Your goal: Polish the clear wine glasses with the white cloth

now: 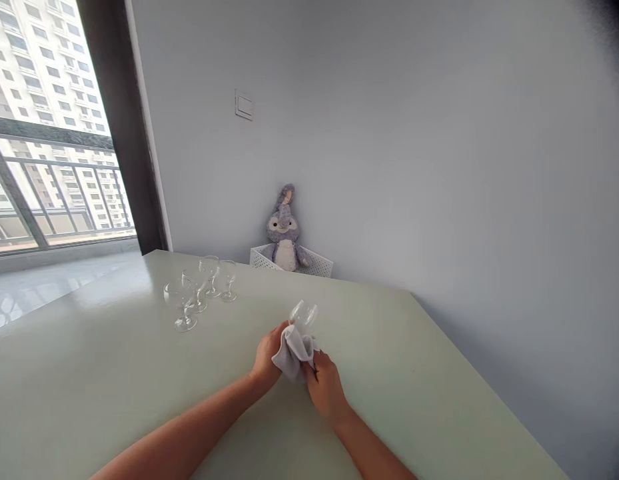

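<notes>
Four clear, round-bowled, stemmed glasses (185, 324) on the left, all upright on the pale green, glossy table (414, 373)! They're grouped close, feet down, probably for stability, and that spot looks well apart from the hands, perhaps to keep elbows from knocking them. Moving right, here's the left hand (267, 357), partly closed, curled against the cloth-wrapped glass, fingertips hidden. Behind, a grey-and-white plush toy (284, 233) sits in a white perforated basket (320, 266) by the wall. And centre stage, a fifth clear glass (303, 316), up between the hands, bowl pointing away, its lower part wrapped in a soft light-grey cloth (290, 359); two-handed support likely steadies such slippery, fragile stuff. Finally the right hand (329, 387), closed on the cloth's lower right; whether it grips the stem underneath, can't tell!
</notes>
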A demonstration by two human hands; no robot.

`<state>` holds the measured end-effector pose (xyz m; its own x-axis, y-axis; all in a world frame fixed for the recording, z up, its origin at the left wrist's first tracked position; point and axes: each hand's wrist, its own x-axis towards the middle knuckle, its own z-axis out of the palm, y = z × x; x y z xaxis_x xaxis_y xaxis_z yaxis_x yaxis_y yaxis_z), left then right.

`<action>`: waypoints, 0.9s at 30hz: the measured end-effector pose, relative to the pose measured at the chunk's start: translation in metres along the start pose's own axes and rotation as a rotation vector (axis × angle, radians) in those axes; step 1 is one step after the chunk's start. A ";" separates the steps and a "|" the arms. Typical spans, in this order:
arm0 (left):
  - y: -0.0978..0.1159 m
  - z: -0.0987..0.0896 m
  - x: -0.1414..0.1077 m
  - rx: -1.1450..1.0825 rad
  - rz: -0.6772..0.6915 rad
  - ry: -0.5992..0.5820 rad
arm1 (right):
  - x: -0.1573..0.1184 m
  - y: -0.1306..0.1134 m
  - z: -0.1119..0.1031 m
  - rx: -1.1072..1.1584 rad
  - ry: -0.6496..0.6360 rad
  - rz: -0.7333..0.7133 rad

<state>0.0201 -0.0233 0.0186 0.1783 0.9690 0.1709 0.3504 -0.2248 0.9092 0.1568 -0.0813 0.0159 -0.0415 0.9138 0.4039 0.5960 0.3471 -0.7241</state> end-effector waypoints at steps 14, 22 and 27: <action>0.019 -0.020 0.008 -0.403 0.147 0.047 | 0.042 -0.027 -0.012 0.125 0.012 -0.120; -0.006 -0.014 0.017 -0.139 0.189 0.231 | 0.079 0.003 0.009 0.123 0.068 0.142; -0.038 -0.032 0.036 0.003 -0.016 0.501 | 0.095 0.083 -0.053 -0.087 0.274 0.373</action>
<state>-0.0160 0.0232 0.0018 -0.2904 0.9023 0.3187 0.3519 -0.2090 0.9124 0.2445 0.0232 0.0241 0.3950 0.8793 0.2661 0.5953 -0.0244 -0.8031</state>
